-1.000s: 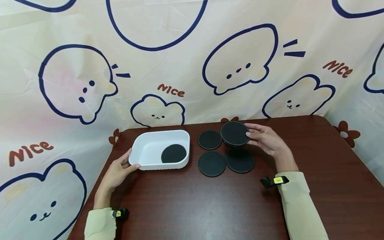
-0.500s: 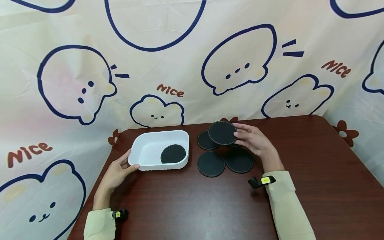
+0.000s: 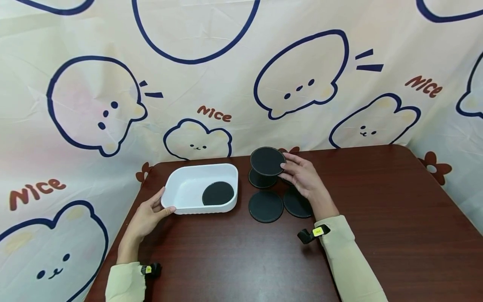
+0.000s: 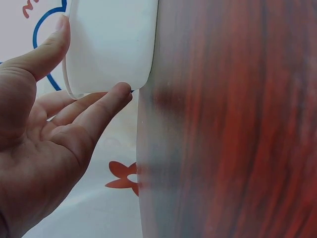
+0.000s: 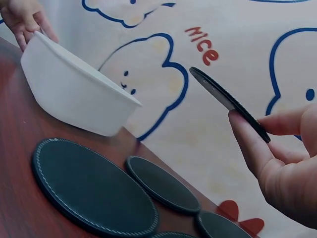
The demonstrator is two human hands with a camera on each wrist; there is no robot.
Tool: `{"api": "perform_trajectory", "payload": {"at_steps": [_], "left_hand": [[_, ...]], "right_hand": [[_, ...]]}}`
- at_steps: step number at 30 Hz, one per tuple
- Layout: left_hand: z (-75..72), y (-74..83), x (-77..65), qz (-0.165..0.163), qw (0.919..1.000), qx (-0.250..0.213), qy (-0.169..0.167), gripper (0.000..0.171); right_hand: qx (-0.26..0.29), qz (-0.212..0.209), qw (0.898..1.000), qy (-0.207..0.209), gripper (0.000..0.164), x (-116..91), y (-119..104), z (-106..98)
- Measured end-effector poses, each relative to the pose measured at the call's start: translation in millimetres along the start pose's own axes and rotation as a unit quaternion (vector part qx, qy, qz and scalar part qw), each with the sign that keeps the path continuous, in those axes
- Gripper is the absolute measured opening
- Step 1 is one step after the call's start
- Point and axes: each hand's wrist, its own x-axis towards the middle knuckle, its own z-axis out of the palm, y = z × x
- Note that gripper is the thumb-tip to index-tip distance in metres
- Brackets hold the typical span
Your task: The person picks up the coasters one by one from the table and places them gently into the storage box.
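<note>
My right hand [image 3: 305, 178] pinches a black round coaster [image 3: 267, 161] by its right edge, between thumb and fingers. It hangs in the air over the back of the table, seen nearly edge-on in the right wrist view. At the left, my left hand [image 3: 145, 219] grips the near left corner of a white plastic basin [image 3: 181, 184], thumb on the near rim. One black coaster [image 3: 218, 193] lies inside the basin, at its right end. Several more coasters lie flat below the raised one, among them a front left coaster [image 3: 266, 206] with pale edge stitching. My right hand partly covers others.
The brown wooden table [image 3: 241, 256] spreads out in front and to the right. A printed cloth [image 3: 241, 84] with cartoon bears hangs right behind its back edge. A narrow strip of table separates the basin from the loose coasters.
My right hand has carried its coaster left and slightly up, from above the back right coaster to above the back left one. The left hand and the basin have stayed in place.
</note>
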Motion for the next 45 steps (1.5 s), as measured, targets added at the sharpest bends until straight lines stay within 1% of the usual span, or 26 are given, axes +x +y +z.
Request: {"api": "perform_trajectory", "payload": {"at_steps": [12, 18, 30, 35, 40, 45], "left_hand": [[-0.5, 2.9, -1.5, 0.001, 1.0, -0.005, 0.001, 0.094], [0.1, 4.0, -2.1, -0.004, 1.0, -0.003, 0.003, 0.094], [0.6, 6.0, -1.7, -0.001, 1.0, 0.0, 0.003, 0.093], [0.0, 5.2, -2.3, 0.002, 1.0, -0.001, 0.006, 0.094], [0.2, 3.9, -2.9, 0.006, 0.9999, 0.004, 0.007, 0.095], [0.1, 5.1, -2.9, 0.006, 0.9999, 0.006, 0.008, 0.095]], "right_hand": [[-0.005, 0.012, 1.0, -0.026, 0.058, 2, 12, 33], [-0.002, 0.016, 0.999, -0.035, 0.058, 3, 19, 48], [0.013, 0.042, 0.998, -0.032, 0.055, 9, 36, 82], [0.016, 0.047, 0.998, -0.036, 0.055, 10, 44, 98], [0.011, 0.049, 0.998, -0.036, 0.053, 11, 53, 115], [-0.007, 0.054, 0.998, -0.038, 0.052, 11, 60, 125]]}}
